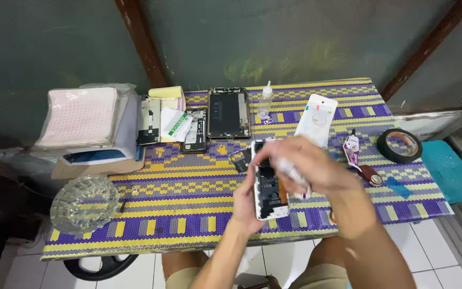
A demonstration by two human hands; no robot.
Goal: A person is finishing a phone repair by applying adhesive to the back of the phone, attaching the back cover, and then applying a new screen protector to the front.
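An opened phone with a white frame and exposed dark insides sits in my left hand, which grips it from the left side above the table's front edge. My right hand is closed around a crumpled white tissue and presses it onto the upper part of the phone. The hands hide the top of the phone.
On the purple and yellow woven mat: a glass ashtray at front left, stacked boxes and padding at back left, disassembled phone parts, a small clear bottle, a white package, a black tape roll, a small tube.
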